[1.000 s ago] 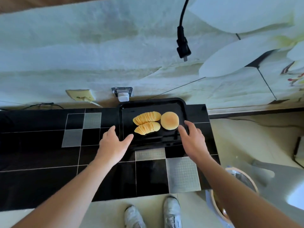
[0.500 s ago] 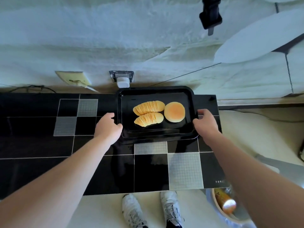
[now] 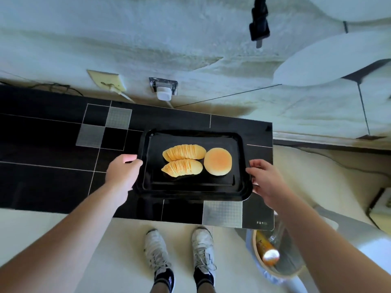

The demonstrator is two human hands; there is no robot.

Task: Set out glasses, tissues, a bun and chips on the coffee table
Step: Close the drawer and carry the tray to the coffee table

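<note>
A black tray carries two fanned rows of chips and a round golden bun to their right. My left hand grips the tray's left rim and my right hand grips its right rim. The tray is over the near right part of a black tiled counter, tilted a little and overlapping the counter's front tiles. No glasses or tissues are in view.
Behind the counter the wall holds a yellowed socket plate and a white plug. A black plug dangles from above. A bin with bottles sits on the floor at lower right, beside my shoes.
Both hands went from the tray's front edge to its side rims and closed on them. The tray has come away from the wall toward me.
</note>
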